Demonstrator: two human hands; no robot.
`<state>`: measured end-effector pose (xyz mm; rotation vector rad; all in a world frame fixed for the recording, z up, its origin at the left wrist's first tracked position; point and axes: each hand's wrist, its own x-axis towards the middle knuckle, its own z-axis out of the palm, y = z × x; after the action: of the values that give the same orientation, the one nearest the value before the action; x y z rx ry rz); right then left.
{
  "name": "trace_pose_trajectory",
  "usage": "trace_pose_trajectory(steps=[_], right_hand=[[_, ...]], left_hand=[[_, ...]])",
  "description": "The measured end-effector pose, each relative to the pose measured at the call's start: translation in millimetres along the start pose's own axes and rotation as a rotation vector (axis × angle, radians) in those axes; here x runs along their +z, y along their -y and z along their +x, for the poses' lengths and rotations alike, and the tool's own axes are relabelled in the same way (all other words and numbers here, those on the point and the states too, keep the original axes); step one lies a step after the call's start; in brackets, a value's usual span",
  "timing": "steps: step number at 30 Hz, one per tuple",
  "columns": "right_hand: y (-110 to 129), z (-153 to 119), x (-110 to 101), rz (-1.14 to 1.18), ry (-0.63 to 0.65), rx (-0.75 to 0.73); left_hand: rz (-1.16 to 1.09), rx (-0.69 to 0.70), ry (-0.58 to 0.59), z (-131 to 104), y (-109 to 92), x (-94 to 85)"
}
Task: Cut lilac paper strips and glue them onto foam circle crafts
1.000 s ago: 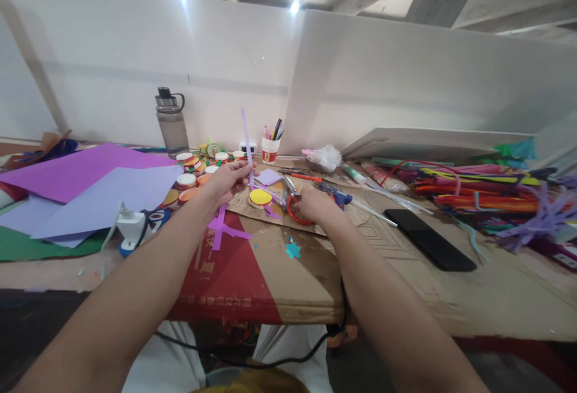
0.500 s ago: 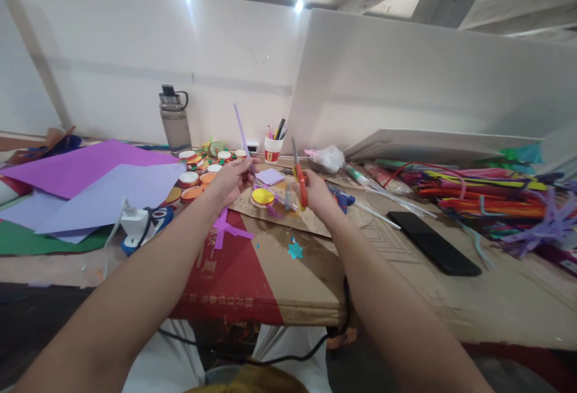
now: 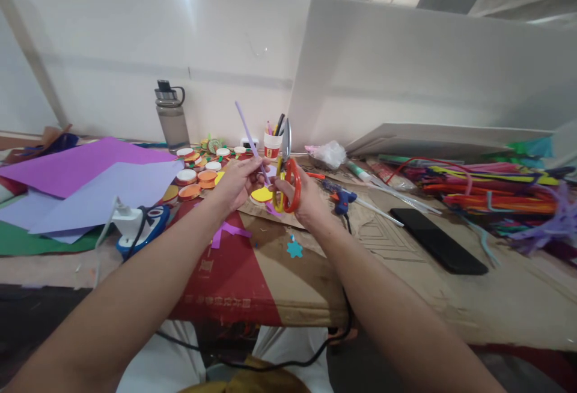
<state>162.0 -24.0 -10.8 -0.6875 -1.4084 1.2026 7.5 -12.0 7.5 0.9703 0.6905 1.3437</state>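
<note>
Between the fingers of my left hand [image 3: 241, 182] is a thin light-purple paper strip [image 3: 246, 122], its free end pointing up. My right hand [image 3: 306, 194] grips a pair of scissors [image 3: 293, 185] with red and yellow handles, the blades pointing up. Both hands are close together, and the fingers nearly meet at the strip's lower end. Just below them lies a round piece with a yellow top [image 3: 260, 193]. Purple paper scraps [image 3: 228, 234] and a small blue gear-like cutout [image 3: 294, 247] lie nearer to me on the cardboard.
Several round lid-like pieces [image 3: 186, 176] lie behind my left hand. Purple paper sheets [image 3: 117, 185] and a power strip [image 3: 148, 228] are at left. On the right are a glue gun [image 3: 342, 199], a black phone [image 3: 435, 240] and colourful pipe cleaners [image 3: 491, 194]. A bottle [image 3: 172, 119] and pen cup [image 3: 272, 145] stand behind.
My right hand has moved left with the scissors, close to my left hand. The scissors have turned more upright. My left hand has shifted slightly right with the strip.
</note>
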Motion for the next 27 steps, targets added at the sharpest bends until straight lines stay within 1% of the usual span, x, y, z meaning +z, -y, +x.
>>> trace_pose_trajectory(steps=[4, 8, 15, 21, 24, 27], right_hand=[[-3.5, 1.7, -0.4, 0.107, 0.023, 0.022], [-0.7, 1.6, 0.7, 0.067, 0.004, 0.0], [-2.4, 2.9, 1.0, 0.083, -0.063, 0.057], [-0.2, 2.6, -0.4, 0.117, -0.049, 0.074], [-0.3, 2.7, -0.6, 0.116, -0.066, 0.071], [-1.3, 3.4, -0.4, 0.133, -0.083, 0.087]], left_hand=[[0.018, 0.005, 0.031, -2.3, 0.6, 2.3], [0.061, 0.017, 0.04, -3.8, 2.4, 5.0], [0.139, 0.01, 0.03, -2.5, 7.6, 5.9], [0.283, 0.052, 0.035, -1.7, 9.1, 4.8], [0.367, 0.099, 0.061, -1.6, 9.5, 4.4], [0.395, 0.118, 0.078, -1.6, 9.7, 4.4]])
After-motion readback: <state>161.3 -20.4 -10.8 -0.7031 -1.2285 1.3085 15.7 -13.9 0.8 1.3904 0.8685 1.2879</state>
